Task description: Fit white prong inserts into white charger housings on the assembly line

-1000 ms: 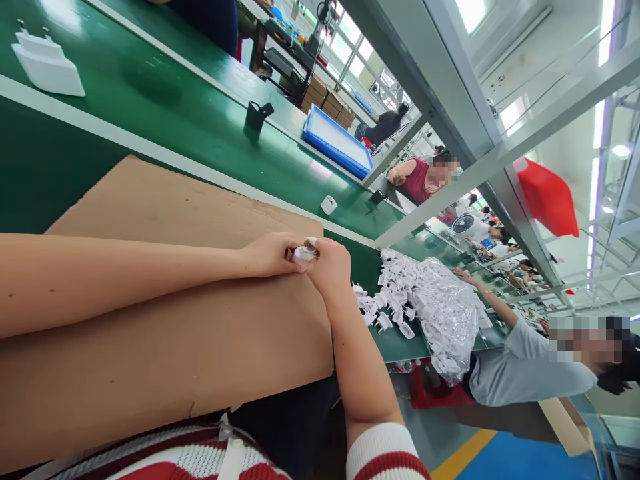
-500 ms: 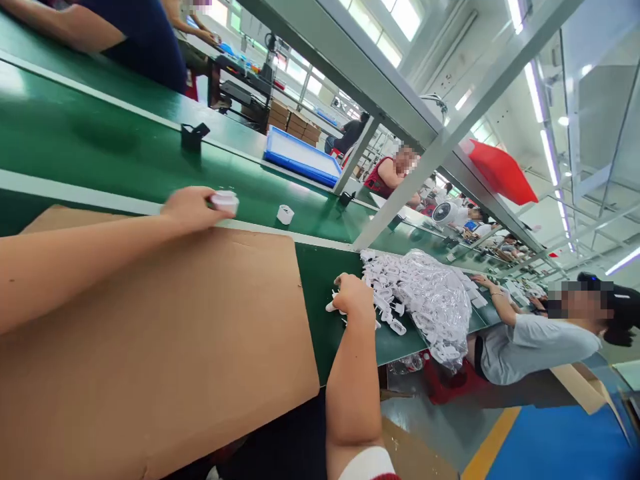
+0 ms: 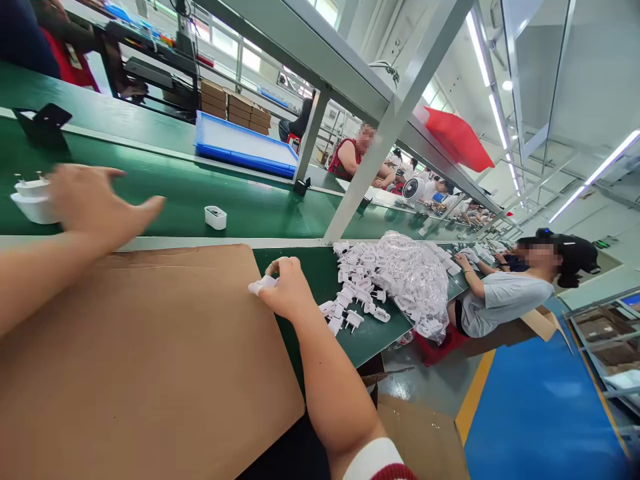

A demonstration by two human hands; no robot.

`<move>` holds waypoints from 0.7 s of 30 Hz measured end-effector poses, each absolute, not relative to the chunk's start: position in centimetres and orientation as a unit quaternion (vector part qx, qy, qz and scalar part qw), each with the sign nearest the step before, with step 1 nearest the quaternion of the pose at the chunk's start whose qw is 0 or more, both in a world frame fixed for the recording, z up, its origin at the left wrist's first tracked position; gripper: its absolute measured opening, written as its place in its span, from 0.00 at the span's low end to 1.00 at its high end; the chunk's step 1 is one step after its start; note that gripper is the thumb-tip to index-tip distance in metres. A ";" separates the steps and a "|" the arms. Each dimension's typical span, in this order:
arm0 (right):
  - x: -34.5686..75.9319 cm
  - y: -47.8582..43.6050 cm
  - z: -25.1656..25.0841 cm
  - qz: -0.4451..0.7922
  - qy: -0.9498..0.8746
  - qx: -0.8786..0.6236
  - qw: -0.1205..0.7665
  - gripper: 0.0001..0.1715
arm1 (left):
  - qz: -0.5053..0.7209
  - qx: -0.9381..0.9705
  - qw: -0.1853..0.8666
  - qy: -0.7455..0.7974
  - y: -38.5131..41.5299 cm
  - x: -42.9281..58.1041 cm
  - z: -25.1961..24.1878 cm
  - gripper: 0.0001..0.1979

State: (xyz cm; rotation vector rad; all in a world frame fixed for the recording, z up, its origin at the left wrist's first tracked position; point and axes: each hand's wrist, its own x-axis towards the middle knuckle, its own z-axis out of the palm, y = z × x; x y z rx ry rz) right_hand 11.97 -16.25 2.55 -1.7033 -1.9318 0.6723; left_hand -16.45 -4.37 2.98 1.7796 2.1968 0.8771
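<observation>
Over the green belt at the left, my left hand [image 3: 97,200] is open, thumb and forefinger spread apart with nothing between them. Just left of its knuckles are white plug parts [image 3: 34,200] with metal pins on top, partly hidden by the hand. My right hand [image 3: 287,290] pinches a small white plug part [image 3: 263,285] above the right edge of a brown cardboard sheet [image 3: 165,347]. A white open-topped plug housing [image 3: 215,218] stands alone on the belt between the hands. Beyond my right wrist lies a loose heap of white plug pieces [image 3: 353,287].
A clear plastic bag [image 3: 410,287] of white parts lies beside the heap. A grey metal post [image 3: 370,160] rises from the bench edge. Across the belt are a blue-rimmed tray [image 3: 245,148] and a black holder [image 3: 43,123]. A co-worker [image 3: 515,300] sits at the right.
My left hand has let go of the white part it held and moved left. My right hand has lifted from the heap toward the cardboard with a plug part. The view has turned right.
</observation>
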 end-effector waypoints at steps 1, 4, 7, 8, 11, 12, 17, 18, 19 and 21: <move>11.8 -16.2 2.3 0.274 -0.703 -0.607 0.250 0.22 | 0.288 0.588 0.099 0.749 -3.8 -15.2 2.8 0.37; 11.5 -15.9 1.6 0.332 -0.694 -0.577 0.276 0.20 | 0.252 0.563 0.162 0.771 -2.0 -11.5 2.1 0.57; 11.2 -15.5 0.7 0.374 -0.664 -0.566 0.315 0.21 | 0.262 0.569 0.205 0.752 -0.5 -9.7 1.3 0.58; 11.1 -15.3 0.3 0.394 -0.649 -0.560 0.331 0.23 | 0.273 0.577 0.208 0.741 -0.2 -9.6 1.1 0.54; 10.8 -14.8 -0.3 0.459 -0.601 -0.535 0.378 0.25 | 0.300 0.611 0.205 0.704 0.0 -10.2 0.7 0.42; 10.8 -14.7 -0.3 0.478 -0.585 -0.522 0.396 0.26 | 0.307 0.619 0.203 0.694 -0.3 -10.5 0.8 0.39; 11.1 -14.5 0.4 0.551 -0.492 -0.445 0.506 0.43 | 0.316 0.716 0.221 0.582 -4.4 -10.6 0.9 0.31; 11.2 -14.6 0.6 0.559 -0.479 -0.438 0.515 0.42 | 0.312 0.732 0.233 0.560 -5.8 -10.5 0.9 0.30; 11.2 -14.7 0.8 0.566 -0.471 -0.435 0.518 0.39 | 0.307 0.747 0.246 0.536 -7.3 -10.3 0.8 0.30; 11.1 -14.8 1.0 0.585 -0.466 -0.424 0.512 0.31 | 0.305 0.772 0.262 0.492 -10.5 -9.8 0.6 0.27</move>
